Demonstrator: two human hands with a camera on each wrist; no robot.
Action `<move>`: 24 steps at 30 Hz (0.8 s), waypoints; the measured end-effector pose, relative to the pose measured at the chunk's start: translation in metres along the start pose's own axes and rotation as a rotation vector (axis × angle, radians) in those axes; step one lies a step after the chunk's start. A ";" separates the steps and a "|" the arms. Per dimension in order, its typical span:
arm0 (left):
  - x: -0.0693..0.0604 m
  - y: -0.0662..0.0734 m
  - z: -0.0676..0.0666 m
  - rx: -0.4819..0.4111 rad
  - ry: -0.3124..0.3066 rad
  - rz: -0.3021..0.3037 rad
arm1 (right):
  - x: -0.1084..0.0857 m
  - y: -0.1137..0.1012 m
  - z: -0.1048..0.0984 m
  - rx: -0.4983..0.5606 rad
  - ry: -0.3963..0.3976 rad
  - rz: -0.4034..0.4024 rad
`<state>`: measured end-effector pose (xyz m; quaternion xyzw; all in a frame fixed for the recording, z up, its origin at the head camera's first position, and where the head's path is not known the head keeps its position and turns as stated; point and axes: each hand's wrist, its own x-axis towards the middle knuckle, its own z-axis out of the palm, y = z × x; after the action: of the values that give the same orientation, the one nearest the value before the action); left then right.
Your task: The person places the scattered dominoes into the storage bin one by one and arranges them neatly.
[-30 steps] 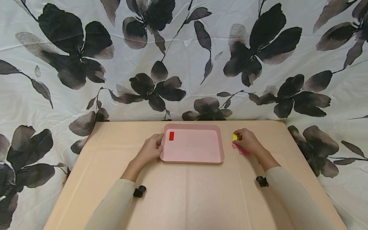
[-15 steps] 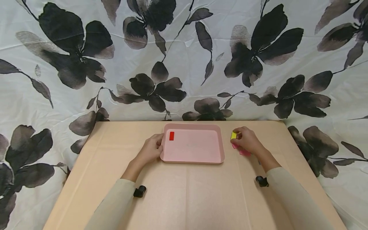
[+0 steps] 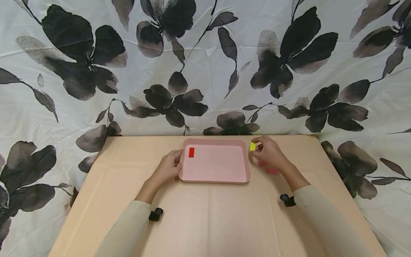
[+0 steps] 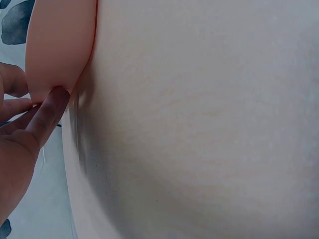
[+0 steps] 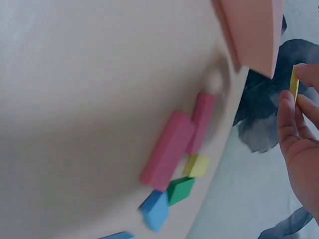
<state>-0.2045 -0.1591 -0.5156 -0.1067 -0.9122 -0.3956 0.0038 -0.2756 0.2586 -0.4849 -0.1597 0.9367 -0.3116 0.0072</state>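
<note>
Shifted left, the right hand pinches the yellow block just beside the pink tray, whose rim the left hand grips. Probably light, stiff (maybe smooth), the block suits an end-to-end hold.

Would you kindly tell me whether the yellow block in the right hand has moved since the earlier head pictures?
Yes: in the head view, the yellow block has moved left and slightly up, nearer the pink tray.

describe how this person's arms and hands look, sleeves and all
The left hand and right hand wear no gloves. Plain, pale beige long sleeves end short of them, with a small black device near the end of each.
</note>
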 end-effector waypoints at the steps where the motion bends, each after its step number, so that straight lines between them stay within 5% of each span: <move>1: 0.000 0.000 0.000 -0.001 0.002 0.001 | 0.002 -0.003 0.000 0.000 0.003 -0.010; 24: 0.008 0.000 0.006 -0.004 0.029 -0.009 | 0.059 -0.055 0.043 0.021 -0.128 -0.117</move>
<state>-0.2115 -0.1539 -0.5191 -0.0970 -0.9118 -0.3987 0.0149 -0.3108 0.1739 -0.4823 -0.2335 0.9202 -0.3103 0.0504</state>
